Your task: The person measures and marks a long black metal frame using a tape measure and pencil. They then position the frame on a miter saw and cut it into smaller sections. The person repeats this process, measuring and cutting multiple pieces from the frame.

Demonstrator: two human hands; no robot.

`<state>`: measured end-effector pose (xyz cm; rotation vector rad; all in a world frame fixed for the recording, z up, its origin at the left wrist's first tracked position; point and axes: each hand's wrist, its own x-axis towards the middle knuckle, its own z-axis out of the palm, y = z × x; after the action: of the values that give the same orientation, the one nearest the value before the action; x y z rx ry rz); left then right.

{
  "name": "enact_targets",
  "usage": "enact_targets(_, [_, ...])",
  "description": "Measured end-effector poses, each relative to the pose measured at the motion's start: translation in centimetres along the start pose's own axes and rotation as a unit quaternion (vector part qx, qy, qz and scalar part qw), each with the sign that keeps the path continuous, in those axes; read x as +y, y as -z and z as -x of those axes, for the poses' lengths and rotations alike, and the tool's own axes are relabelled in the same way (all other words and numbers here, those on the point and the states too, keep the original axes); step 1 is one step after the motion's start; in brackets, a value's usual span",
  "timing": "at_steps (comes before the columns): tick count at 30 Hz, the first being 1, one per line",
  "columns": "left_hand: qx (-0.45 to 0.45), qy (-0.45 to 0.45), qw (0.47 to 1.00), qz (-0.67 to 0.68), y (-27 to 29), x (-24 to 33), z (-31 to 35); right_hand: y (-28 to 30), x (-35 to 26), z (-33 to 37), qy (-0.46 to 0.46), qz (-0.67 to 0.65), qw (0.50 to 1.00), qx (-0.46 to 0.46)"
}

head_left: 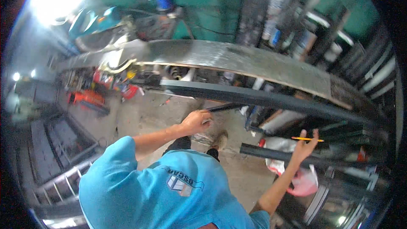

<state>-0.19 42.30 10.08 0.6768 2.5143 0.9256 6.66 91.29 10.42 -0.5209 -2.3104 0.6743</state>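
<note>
My right hand (302, 149), out to the right, holds a thin yellow pencil (300, 138) among its raised fingers. Below that hand runs a dark metal profile (258, 150), its near end pointing toward my body. In front of my chest my left hand (196, 123) is closed, with the fingers curled in; a small pale spot shows at them, too blurred to name. A dark bar (224, 107) lies just beyond the left hand, and I cannot tell whether they touch. Farther off, a long black profile (254, 95) stretches along the bench's front toward the right.
A long metal-topped workbench (237, 57) crosses the far side, with a teal power tool (95, 23) at its left. An orange tool case (87, 98) sits on the floor. A ladder (63, 184) lies at left, a red and white bag (305, 180) at right.
</note>
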Motion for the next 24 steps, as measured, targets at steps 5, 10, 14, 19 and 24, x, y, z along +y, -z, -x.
enact_targets(5, [0.260,-0.060,0.953,-0.145,11.0,7.8,-1.1,-2.1,2.7,-9.6,-0.399,-0.420,0.815,0.008])
enact_targets(10, [0.134,0.066,0.963,-0.225,14.4,4.5,-5.0,-7.3,1.6,-12.7,-0.437,-0.649,0.623,0.004])
enact_targets(14, [0.190,0.002,0.952,-0.242,13.6,4.4,-5.9,-8.0,4.7,-15.3,-0.322,-0.744,0.579,0.091])
enact_targets(19, [0.227,0.030,0.924,-0.306,14.9,4.5,-2.6,-6.1,1.0,-14.2,-0.334,-0.703,0.621,0.090])
enact_targets(24, [0.288,0.029,0.914,-0.285,19.6,-2.0,4.2,-7.6,-8.5,-8.4,-0.348,-0.768,0.537,0.021])
